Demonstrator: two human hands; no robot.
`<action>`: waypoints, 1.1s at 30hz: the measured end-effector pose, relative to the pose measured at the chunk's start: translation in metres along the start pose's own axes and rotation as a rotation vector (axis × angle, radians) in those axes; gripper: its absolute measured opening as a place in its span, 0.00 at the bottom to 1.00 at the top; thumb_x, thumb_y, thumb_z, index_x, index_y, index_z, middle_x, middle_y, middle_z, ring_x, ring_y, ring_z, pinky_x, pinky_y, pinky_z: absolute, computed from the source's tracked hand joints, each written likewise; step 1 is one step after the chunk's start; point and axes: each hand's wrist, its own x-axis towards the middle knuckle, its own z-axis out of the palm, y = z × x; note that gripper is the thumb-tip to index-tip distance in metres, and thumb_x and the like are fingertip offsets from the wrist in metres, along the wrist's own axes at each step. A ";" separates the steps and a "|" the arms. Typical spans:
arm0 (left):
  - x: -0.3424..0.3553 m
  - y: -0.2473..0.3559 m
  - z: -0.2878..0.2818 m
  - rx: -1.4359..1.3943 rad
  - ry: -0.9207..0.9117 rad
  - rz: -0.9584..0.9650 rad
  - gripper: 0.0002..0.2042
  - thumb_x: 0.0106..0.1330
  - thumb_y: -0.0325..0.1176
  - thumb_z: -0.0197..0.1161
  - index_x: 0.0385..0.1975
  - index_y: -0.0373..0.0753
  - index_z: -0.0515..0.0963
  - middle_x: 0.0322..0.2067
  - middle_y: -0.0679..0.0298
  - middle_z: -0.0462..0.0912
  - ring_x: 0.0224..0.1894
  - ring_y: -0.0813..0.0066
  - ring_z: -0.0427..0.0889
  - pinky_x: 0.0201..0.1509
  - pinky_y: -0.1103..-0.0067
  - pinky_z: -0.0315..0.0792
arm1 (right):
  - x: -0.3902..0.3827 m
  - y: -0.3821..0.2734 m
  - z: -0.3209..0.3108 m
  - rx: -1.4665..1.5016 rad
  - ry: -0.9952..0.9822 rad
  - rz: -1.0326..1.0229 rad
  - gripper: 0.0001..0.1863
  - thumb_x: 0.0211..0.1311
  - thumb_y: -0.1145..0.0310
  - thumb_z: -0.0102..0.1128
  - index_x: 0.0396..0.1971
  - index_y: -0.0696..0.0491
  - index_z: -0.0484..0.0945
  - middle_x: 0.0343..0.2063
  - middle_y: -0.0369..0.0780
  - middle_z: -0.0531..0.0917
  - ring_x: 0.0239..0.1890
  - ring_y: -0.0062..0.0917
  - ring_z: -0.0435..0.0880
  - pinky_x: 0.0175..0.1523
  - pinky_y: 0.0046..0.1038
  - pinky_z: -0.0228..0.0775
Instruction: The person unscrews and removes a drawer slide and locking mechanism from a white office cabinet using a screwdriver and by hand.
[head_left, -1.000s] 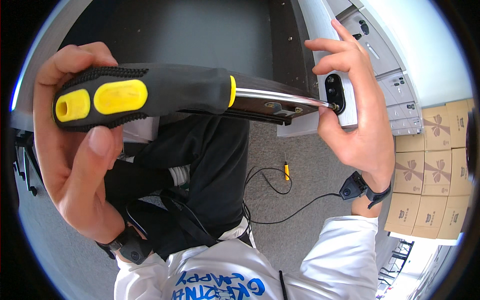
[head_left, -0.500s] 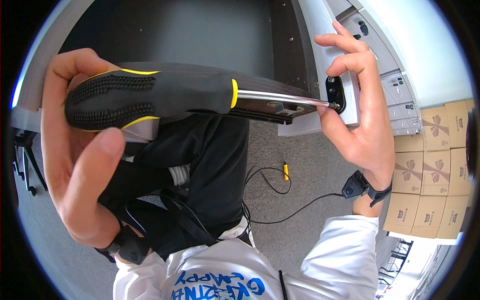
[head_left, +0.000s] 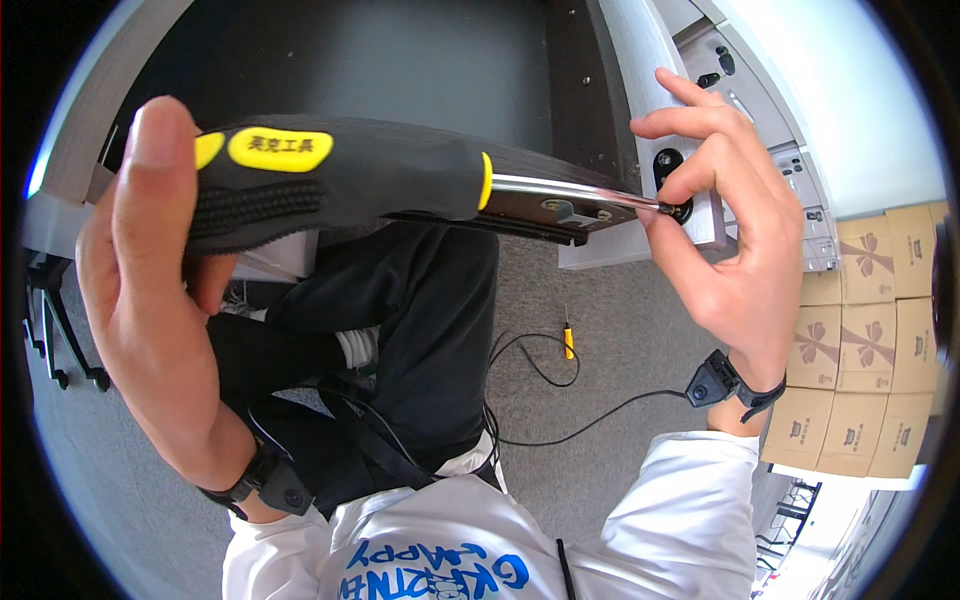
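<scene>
My left hand [head_left: 150, 260] is closed around the thick black-and-yellow handle of a screwdriver [head_left: 400, 170], its thumb lying along the far end. The metal shaft runs level to the right. Its tip meets a small screw [head_left: 668, 209] at a black oval lock plate [head_left: 668, 162] on the inner face of a light wood-grain drawer front [head_left: 705, 215]. With thumb and forefinger my right hand [head_left: 735, 220] pinches around the tip and screw, partly hiding them; its other fingers are raised and spread. A dark drawer side with a metal bracket [head_left: 572, 214] sits just behind the shaft.
The dark drawer interior [head_left: 430, 60] lies beyond my hands. A small yellow screwdriver [head_left: 569, 342] and a black cable [head_left: 590, 437] lie on the grey carpet [head_left: 620, 370]. Stacked cardboard boxes [head_left: 840, 345] and grey cabinets with keys [head_left: 725, 62] stand at the right.
The screwdriver handle has turned about its axis, bringing yellow labels into view. My left hand has rotated with its thumb moving up and away. My right fingers have closed in nearer the tip.
</scene>
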 end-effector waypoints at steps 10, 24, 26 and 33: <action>-0.035 -0.014 -0.008 0.144 0.339 0.072 0.20 0.69 0.52 0.56 0.56 0.52 0.75 0.45 0.56 0.79 0.43 0.69 0.85 0.33 0.89 0.78 | 0.001 -0.013 -0.006 -0.046 -0.011 0.066 0.09 0.43 0.85 0.63 0.19 0.58 0.72 0.34 0.40 0.83 0.55 0.38 0.78 0.56 0.35 0.67; -0.051 -0.016 -0.032 -0.071 -0.026 0.152 0.31 0.64 0.68 0.42 0.32 0.42 0.74 0.22 0.69 0.75 0.20 0.86 0.76 0.22 0.91 0.66 | 0.028 -0.041 -0.021 -0.508 -0.293 -0.099 0.11 0.40 0.81 0.69 0.25 0.62 0.75 0.30 0.42 0.75 0.37 0.34 0.77 0.39 0.31 0.72; -0.052 -0.011 -0.034 -0.128 -0.041 0.093 0.32 0.61 0.70 0.45 0.29 0.40 0.74 0.21 0.67 0.73 0.21 0.81 0.75 0.26 0.87 0.67 | 0.031 -0.046 -0.020 -0.554 -0.297 -0.164 0.12 0.39 0.81 0.69 0.25 0.62 0.75 0.30 0.42 0.74 0.36 0.34 0.76 0.38 0.31 0.72; -0.053 -0.020 -0.041 -0.207 -0.008 0.060 0.33 0.55 0.71 0.50 0.26 0.40 0.73 0.21 0.66 0.72 0.22 0.76 0.74 0.31 0.82 0.68 | 0.023 -0.053 -0.011 -0.801 -0.340 -0.163 0.09 0.39 0.82 0.64 0.24 0.63 0.76 0.31 0.43 0.75 0.39 0.32 0.76 0.37 0.29 0.76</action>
